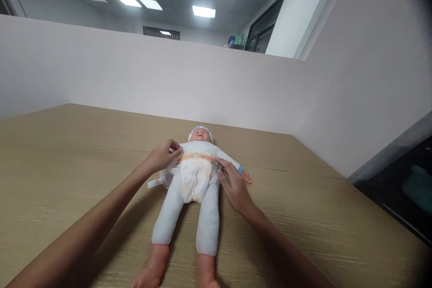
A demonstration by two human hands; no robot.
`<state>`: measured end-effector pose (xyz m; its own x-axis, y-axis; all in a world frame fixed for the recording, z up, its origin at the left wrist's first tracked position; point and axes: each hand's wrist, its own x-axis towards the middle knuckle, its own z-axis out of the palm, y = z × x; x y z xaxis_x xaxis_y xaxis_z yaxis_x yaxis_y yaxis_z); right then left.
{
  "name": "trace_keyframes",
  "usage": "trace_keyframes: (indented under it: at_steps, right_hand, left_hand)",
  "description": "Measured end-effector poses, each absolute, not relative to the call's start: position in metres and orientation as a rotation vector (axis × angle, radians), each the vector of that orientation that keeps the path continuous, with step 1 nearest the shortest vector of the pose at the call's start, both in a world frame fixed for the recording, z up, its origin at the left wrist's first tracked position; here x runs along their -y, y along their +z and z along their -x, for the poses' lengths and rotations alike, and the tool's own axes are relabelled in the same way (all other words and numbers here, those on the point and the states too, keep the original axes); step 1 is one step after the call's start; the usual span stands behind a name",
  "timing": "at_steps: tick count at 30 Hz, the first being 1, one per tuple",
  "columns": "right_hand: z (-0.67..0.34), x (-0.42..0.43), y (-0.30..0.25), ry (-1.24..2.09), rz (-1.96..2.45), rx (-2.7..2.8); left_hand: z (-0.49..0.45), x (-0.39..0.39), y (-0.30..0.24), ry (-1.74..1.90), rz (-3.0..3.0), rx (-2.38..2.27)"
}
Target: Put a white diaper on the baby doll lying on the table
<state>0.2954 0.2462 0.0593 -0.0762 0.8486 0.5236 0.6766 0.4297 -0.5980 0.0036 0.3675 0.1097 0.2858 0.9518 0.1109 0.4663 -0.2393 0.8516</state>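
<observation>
A baby doll (207,220) in a white outfit and cap lies on its back, head away from me, feet toward me. Over its hips sits a white diaper (196,180) with an orange patterned waistband. At the waistband's left end, my left hand (164,156) is closed, thumb and fingertips pinched at the diaper's upper edge. A loose white diaper tab (157,182) sticks out below that hand. My right hand (233,184) rests along the diaper's right side, fingers stretched and somewhat apart, fingertips touching near the waistband's end. The doll's arm on the left is mostly hidden.
Beneath the doll is a wide wood-grain table (67,180) with a seam across it. A pale partition wall (175,78) stands along the far edge and another wall rises at right. A dark area with a teal object (420,186) lies beyond the right edge.
</observation>
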Motion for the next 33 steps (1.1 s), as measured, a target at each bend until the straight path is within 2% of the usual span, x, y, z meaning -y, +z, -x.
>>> trace_keyframes:
  at_steps: [4, 8, 17, 26, 33]
  right_hand:
    - [-0.327, -0.230, 0.046, 0.096, 1.586, 1.720]
    - [-0.335, -0.232, 0.035, 0.082, 1.673, 1.685]
    - [-0.339, -0.239, 0.034, 0.292, 1.906, 1.554]
    - [-0.344, -0.243, 0.037, 0.627, 1.704, 1.580]
    - [-0.338, -0.266, 0.061, 0.806, 1.539, 1.515]
  left_hand:
    - [-0.032, -0.342, 0.129, 1.061, -2.351, -1.113]
    - [-0.071, -0.325, 0.131, 0.866, -2.587, -0.863]
    - [-0.087, -0.320, 0.109, 0.723, -2.693, -1.078]
    - [-0.090, -0.319, 0.109, 0.695, -2.698, -1.097]
    - [-0.092, -0.319, 0.110, 0.649, -2.683, -1.112]
